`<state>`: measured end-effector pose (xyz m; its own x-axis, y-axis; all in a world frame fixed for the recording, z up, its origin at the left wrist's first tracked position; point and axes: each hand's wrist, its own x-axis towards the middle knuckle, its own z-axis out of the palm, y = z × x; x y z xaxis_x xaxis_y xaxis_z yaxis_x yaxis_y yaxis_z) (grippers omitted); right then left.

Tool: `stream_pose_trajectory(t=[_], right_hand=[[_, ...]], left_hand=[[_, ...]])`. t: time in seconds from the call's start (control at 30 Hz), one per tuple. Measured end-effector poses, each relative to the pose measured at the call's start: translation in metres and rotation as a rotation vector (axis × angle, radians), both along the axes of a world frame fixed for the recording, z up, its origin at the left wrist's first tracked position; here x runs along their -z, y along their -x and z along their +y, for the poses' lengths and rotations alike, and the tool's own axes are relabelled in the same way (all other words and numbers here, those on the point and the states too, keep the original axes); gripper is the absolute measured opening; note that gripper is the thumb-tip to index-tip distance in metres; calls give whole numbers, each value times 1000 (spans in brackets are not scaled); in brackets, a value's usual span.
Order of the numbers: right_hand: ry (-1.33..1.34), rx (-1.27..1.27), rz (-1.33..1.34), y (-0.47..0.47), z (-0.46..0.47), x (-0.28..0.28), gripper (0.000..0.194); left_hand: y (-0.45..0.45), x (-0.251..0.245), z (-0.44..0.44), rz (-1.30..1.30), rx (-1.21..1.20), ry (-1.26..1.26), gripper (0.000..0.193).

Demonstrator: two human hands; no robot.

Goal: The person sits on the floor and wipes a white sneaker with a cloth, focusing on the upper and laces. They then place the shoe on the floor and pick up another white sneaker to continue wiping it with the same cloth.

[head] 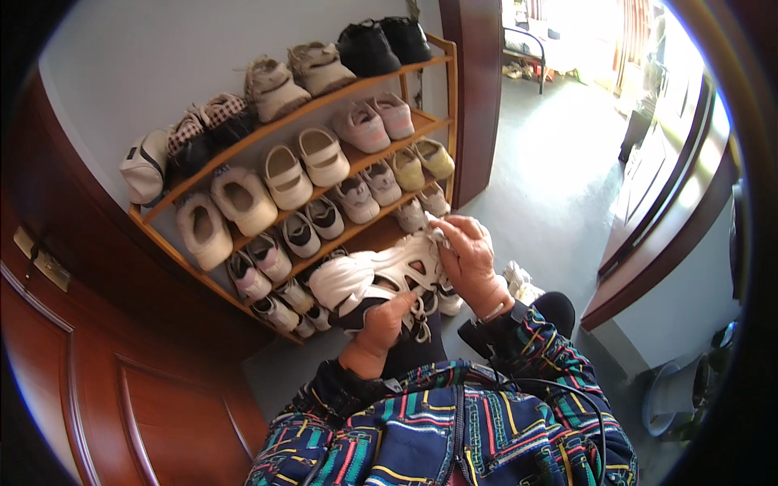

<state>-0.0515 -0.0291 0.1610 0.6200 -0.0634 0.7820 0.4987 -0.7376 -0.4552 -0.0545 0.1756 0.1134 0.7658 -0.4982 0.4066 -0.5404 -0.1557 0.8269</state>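
Note:
In front of me a chunky white sneaker (346, 280) with a dark collar and loose laces (420, 313) is held in the air on its side. My left hand (378, 333) grips it by the dark collar, with the thumb across its lace side. My right hand (471, 258) is at the far end of the shoe, fingers pinching what looks like a crumpled white wipe (439, 234) against it. The palm side of that hand is hidden.
Beyond the sneaker stands a wooden shoe rack (364, 159) filled with several pairs of shoes. White shoes (521, 282) lie on the floor beside my right arm. A wooden door (152, 401) is at left, a doorway at upper right, and a blue-rimmed basin (659, 401) at lower right.

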Motion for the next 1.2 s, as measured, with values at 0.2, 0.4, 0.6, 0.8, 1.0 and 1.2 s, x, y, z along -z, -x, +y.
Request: stream_pose_trajectory(t=[0.2, 0.4, 0.6, 0.8, 1.0, 1.2], right_hand=[[97, -301, -50, 12, 22, 5, 43], [-151, 74, -14, -4, -10, 14, 27], [-122, -235, 34, 27, 27, -1, 42], [-56, -300, 153, 20, 23, 3, 18], [-250, -28, 288, 26, 6, -1, 18], [67, -513, 144, 18, 41, -20, 38]], left_hand=[[-7, -18, -11, 327, 136, 296, 42], [-7, -6, -2, 178, 58, 109, 27], [-6, 32, -25, 437, 123, 385, 40], [-6, 33, -21, 68, 58, -54, 35], [-18, 36, -10, 436, 178, -198, 29], [3, 63, -24, 497, 249, -18, 26]])
